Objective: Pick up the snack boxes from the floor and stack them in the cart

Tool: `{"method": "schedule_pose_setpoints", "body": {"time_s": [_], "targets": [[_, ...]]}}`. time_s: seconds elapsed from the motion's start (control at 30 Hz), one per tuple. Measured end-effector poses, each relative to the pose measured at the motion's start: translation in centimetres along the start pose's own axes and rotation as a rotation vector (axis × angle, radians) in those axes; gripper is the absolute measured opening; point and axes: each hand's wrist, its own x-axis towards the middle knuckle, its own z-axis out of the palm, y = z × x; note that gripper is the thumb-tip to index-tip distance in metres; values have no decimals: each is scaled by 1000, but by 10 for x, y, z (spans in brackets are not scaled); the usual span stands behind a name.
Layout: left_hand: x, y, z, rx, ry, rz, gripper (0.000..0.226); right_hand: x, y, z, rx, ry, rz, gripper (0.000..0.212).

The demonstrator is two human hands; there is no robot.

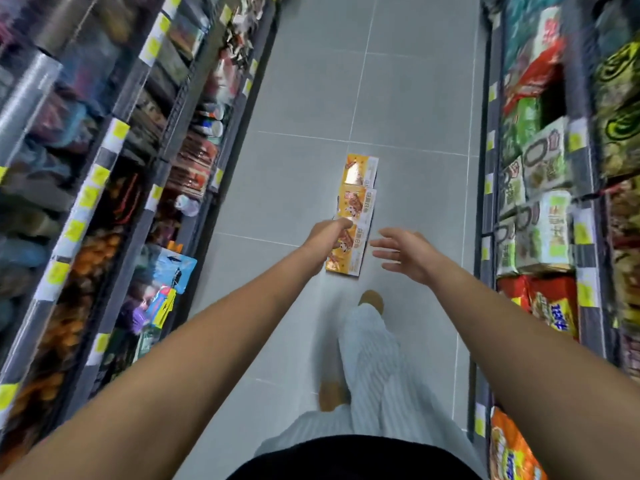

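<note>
Three snack boxes [356, 206] lie in a row on the floor [294, 168], ends touching; no cart is in view. Your right hand [398, 254] is spread beside the nearest box [348, 259]. Your left hand [330, 230] overlaps that box with fingers curled — whether it pinches anything cannot be told. Likely hazard: gathering all three at once — loose boxes may fan apart and slip.

— Where's the camera?
— On the person's head, wide-angle, facing forward and steeply down the aisle floor [311, 81], shelves [114, 143] bowing at both sides.
— How near?
— Close: left hand [329, 232] and right hand [403, 252] reach mid-frame, legs [367, 348] below.
</note>
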Motion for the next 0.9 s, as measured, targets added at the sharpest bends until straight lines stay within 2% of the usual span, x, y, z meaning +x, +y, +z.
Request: {"method": "schedule_pose_setpoints", "body": {"time_s": [0.17, 0.27, 0.47, 0.6, 0.77, 0.9], "targets": [[76, 46, 23, 145, -1, -44, 19, 69, -45, -32, 10, 32, 69, 7], [121, 56, 31, 132, 2, -61, 13, 116, -61, -40, -7, 44, 102, 9], [204, 54, 37, 104, 37, -134, 40, 202, -59, -33, 11, 115, 175, 17], [273, 32, 41, 79, 24, -152, 47, 270, -40, -25, 45, 173, 201, 20], [385, -20, 47, 177, 38, -169, 56, 369, 2, -22, 55, 220, 213, 49], [480, -83, 53, 181, 26, -198, 64, 457, 58, -20, 78, 228, 282, 59]]}}
